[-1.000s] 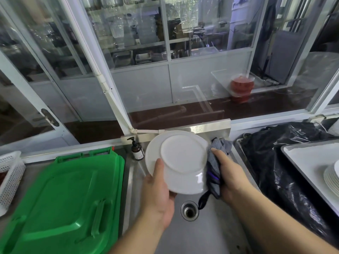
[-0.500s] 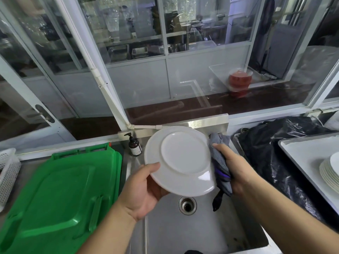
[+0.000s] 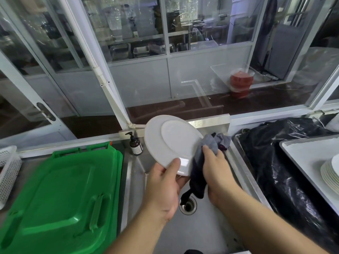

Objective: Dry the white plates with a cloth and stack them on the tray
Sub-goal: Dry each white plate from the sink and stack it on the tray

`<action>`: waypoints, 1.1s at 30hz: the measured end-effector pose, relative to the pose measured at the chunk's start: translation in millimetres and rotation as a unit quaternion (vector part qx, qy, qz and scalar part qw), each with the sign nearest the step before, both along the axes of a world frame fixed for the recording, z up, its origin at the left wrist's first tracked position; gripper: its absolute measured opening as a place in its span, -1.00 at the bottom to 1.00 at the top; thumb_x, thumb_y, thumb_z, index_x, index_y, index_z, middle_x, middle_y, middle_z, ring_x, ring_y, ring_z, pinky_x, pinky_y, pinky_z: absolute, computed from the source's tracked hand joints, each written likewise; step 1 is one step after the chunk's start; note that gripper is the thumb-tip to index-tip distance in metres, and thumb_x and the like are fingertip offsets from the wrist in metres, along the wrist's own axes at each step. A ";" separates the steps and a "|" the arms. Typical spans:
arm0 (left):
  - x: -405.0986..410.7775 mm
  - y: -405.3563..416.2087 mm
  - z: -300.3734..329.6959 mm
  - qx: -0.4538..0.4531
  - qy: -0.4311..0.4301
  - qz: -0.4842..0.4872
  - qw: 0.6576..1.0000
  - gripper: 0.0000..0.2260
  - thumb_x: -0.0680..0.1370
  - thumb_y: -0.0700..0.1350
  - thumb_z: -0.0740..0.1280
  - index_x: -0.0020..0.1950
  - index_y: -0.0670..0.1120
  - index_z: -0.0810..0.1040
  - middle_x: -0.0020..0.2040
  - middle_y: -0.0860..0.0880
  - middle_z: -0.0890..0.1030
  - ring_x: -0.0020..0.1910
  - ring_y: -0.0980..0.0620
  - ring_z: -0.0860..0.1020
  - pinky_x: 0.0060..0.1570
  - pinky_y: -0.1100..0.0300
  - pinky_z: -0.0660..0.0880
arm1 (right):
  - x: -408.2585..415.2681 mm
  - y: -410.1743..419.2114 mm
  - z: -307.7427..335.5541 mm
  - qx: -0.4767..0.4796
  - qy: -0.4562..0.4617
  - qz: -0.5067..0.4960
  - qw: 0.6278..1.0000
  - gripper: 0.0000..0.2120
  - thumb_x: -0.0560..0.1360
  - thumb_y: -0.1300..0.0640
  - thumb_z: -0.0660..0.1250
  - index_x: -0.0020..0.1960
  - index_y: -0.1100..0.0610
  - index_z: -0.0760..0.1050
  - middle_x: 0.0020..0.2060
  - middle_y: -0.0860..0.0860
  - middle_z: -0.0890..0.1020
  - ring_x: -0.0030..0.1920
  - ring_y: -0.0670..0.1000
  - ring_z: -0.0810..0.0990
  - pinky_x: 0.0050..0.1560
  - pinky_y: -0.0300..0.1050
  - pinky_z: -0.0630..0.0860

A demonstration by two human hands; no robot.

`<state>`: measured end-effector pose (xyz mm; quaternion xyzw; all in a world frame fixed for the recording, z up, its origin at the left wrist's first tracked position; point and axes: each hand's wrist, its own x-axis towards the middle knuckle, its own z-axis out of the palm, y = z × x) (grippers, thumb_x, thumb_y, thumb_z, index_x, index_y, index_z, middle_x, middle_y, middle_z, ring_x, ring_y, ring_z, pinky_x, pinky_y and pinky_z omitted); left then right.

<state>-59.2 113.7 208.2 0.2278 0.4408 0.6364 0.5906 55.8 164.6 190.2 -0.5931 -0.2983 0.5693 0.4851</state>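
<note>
Plate [image 3: 172, 143], white, rigid and breakable, is tilting over the sink [image 3: 200, 233]; the left hand [image 3: 163, 186] is pinching its slick lower rim while the right hand [image 3: 216, 167] is gripping the soft grey cloth [image 3: 207, 149] against its edge.

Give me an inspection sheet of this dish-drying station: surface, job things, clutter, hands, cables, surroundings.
Surface: steel sink, drain open, cloth tail hanging over it.
Job's things: white plate held tilted above the sink, underside facing the camera; grey cloth against its right rim; stack of plates on the white tray at right.
Clutter: green lid left of the sink; pump bottle at the sink's back corner; white perforated basket far left; black plastic bag between sink and tray.
Hands: left hand grips the plate's lower rim; right hand holds the cloth.
Cables: nothing seen.
Surroundings: glass partition behind the sink.
</note>
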 end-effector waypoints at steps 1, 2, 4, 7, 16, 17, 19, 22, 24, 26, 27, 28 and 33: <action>2.0 0.1 -0.9 -0.002 0.018 0.003 1.000 -0.71 0.69 -0.33 0.25 0.09 -0.06 0.73 0.16 -0.19 0.74 0.18 -0.24 0.70 0.13 -0.08 0.68 | -5.2 -5.4 1.7 0.017 -0.015 0.003 1.000 -0.90 0.68 -0.06 0.23 0.14 -0.18 0.51 0.14 -0.10 0.67 0.18 -0.01 0.64 0.35 0.15 0.54; 2.4 0.2 -2.4 -0.003 0.031 0.004 1.000 -0.72 0.70 -0.32 0.25 0.11 -0.04 0.72 0.16 -0.18 0.74 0.18 -0.25 0.70 0.14 -0.08 0.68 | -8.8 -10.7 3.1 0.035 -0.027 0.006 0.999 -0.87 0.69 -0.04 0.22 0.15 -0.20 0.51 0.15 -0.15 0.66 0.20 -0.06 0.62 0.37 0.12 0.52; 0.5 -0.4 -3.6 0.001 0.040 -0.002 0.999 -0.71 0.71 -0.30 0.25 0.14 -0.02 0.72 0.16 -0.16 0.75 0.16 -0.22 0.71 0.10 -0.04 0.69 | -11.2 -20.2 3.1 0.068 -0.075 0.030 0.994 -0.70 0.70 -0.03 0.18 0.41 -0.17 0.44 0.36 -0.21 0.53 0.39 -0.11 0.49 0.49 0.04 0.38; -1.0 -4.2 -3.5 0.005 0.049 -0.033 0.998 -0.75 0.69 -0.23 0.29 0.16 0.01 0.75 0.19 -0.13 0.74 0.20 -0.12 0.71 0.06 0.12 0.67 | -13.5 -32.5 4.5 0.143 -0.230 0.122 0.955 -0.49 0.74 -0.01 0.11 0.68 -0.03 0.19 0.64 -0.16 0.23 0.62 -0.14 0.14 0.63 -0.14 0.00; 4.4 -28.9 -20.5 -0.026 0.007 -0.084 0.996 -0.76 0.50 -0.15 0.40 0.12 0.00 0.76 0.13 -0.23 0.74 0.05 -0.12 0.73 0.02 -0.08 0.68 | 7.9 7.9 25.3 0.309 -0.372 0.358 0.799 -0.59 0.73 0.01 0.22 0.58 -0.02 0.44 0.57 -0.19 0.42 0.56 -0.18 0.33 0.54 -0.32 0.16; 4.3 -29.7 -21.3 -0.028 0.010 -0.086 0.996 -0.79 0.55 -0.20 0.38 0.12 -0.08 0.75 0.13 -0.25 0.74 0.07 -0.14 0.73 0.04 -0.10 0.68 | 9.7 12.4 23.1 0.305 -0.369 0.347 0.806 -0.59 0.74 0.02 0.22 0.58 -0.02 0.43 0.56 -0.18 0.43 0.55 -0.17 0.35 0.53 -0.33 0.17; 3.5 -31.0 -23.9 -0.032 0.019 -0.088 0.995 -0.79 0.65 -0.31 0.30 0.15 -0.15 0.70 0.13 -0.25 0.74 0.09 -0.18 0.73 0.06 -0.11 0.68 | 13.4 22.5 19.0 0.286 -0.370 0.311 0.827 -0.59 0.74 0.01 0.20 0.58 -0.02 0.43 0.52 -0.13 0.49 0.51 -0.11 0.42 0.41 -0.39 0.20; 3.1 -31.8 -23.7 -0.020 0.048 -0.081 0.995 -0.73 0.68 -0.34 0.27 0.10 -0.09 0.74 0.12 -0.21 0.75 0.09 -0.15 0.74 0.10 -0.13 0.67 | 14.0 34.6 14.0 0.230 -0.378 0.259 0.859 -0.62 0.75 -0.03 0.16 0.54 -0.07 0.46 0.41 -0.10 0.59 0.37 -0.07 0.50 0.17 -0.39 0.22; 3.8 -31.8 -24.1 -0.006 0.066 -0.074 0.995 -0.75 0.65 -0.29 0.36 0.06 0.00 0.77 0.12 -0.18 0.76 0.09 -0.13 0.74 0.12 -0.13 0.67 | 13.0 39.4 6.5 0.197 -0.371 0.222 0.880 -0.66 0.75 -0.04 0.15 0.46 -0.09 0.51 0.25 -0.11 0.66 0.23 -0.05 0.56 0.09 -0.29 0.26; 4.5 -31.1 -24.8 0.006 0.078 -0.064 0.995 -0.80 0.55 -0.19 0.39 0.07 0.00 0.76 0.12 -0.18 0.76 0.11 -0.14 0.74 0.14 -0.15 0.67 | 13.4 39.9 -1.3 0.156 -0.356 0.166 0.906 -0.68 0.74 -0.02 0.13 0.40 -0.05 0.55 0.08 -0.08 0.65 0.13 0.02 0.58 0.02 -0.21 0.27; 4.1 -30.3 -25.9 0.010 0.081 -0.059 0.995 -0.79 0.53 -0.16 0.38 0.08 -0.02 0.76 0.12 -0.18 0.75 0.12 -0.14 0.73 0.13 -0.14 0.68 | 14.1 38.3 -4.9 0.126 -0.339 0.142 0.922 -0.67 0.75 -0.01 0.12 0.41 -0.01 0.55 0.10 -0.04 0.65 0.10 0.05 0.57 0.04 -0.18 0.28; 2.9 -28.8 -26.8 0.014 0.084 -0.055 0.995 -0.78 0.52 -0.15 0.37 0.09 -0.02 0.76 0.12 -0.17 0.76 0.12 -0.13 0.73 0.10 -0.09 0.69 | 14.5 35.3 -8.5 0.094 -0.320 0.128 0.934 -0.65 0.75 -0.01 0.10 0.43 0.02 0.53 0.18 0.02 0.66 0.10 0.06 0.55 0.08 -0.14 0.31; -7.4 -17.9 -34.0 0.002 0.112 -0.042 0.993 -0.79 0.61 -0.20 0.37 0.11 0.02 0.76 0.12 -0.15 0.76 0.12 -0.12 0.73 0.09 -0.06 0.67 | 5.0 -3.5 -14.3 0.066 -0.292 0.165 0.940 -0.55 0.75 0.00 0.15 0.62 0.02 0.35 0.56 -0.02 0.46 0.54 0.05 0.42 0.41 -0.16 0.27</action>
